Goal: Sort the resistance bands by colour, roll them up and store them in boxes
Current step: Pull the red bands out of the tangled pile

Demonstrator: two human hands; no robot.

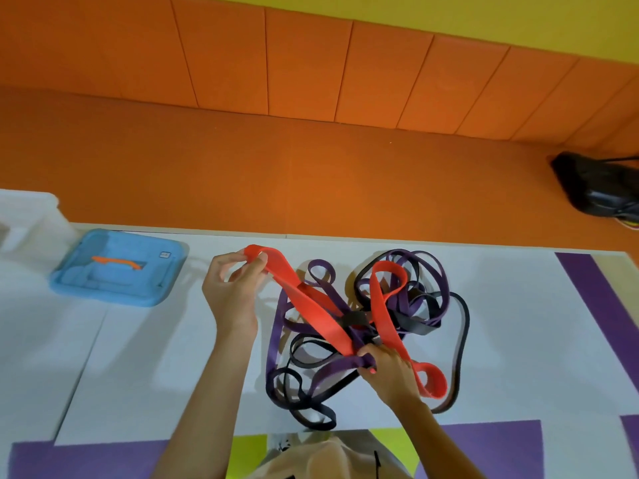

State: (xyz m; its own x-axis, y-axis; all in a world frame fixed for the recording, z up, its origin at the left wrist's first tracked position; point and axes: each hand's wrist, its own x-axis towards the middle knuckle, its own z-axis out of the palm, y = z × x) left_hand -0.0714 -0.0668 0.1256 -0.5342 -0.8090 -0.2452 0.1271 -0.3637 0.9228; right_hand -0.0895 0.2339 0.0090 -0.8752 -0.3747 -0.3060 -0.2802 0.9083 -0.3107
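A tangle of resistance bands lies on the white table [145,357]: purple bands [436,271], black bands [461,340] and a wide red band [314,309]. My left hand [231,292] pinches the red band's far loop end, raised above the table to the left of the pile. My right hand [387,368] grips the red band and a purple strand where they cross at the pile's near side. Another red loop [432,378] lies to the right of that hand.
A blue box lid with an orange handle [117,267] lies at the table's far left, beside a translucent white box [31,216]. Beyond the table are an orange floor mat and padded wall. A black bag [598,184] sits far right.
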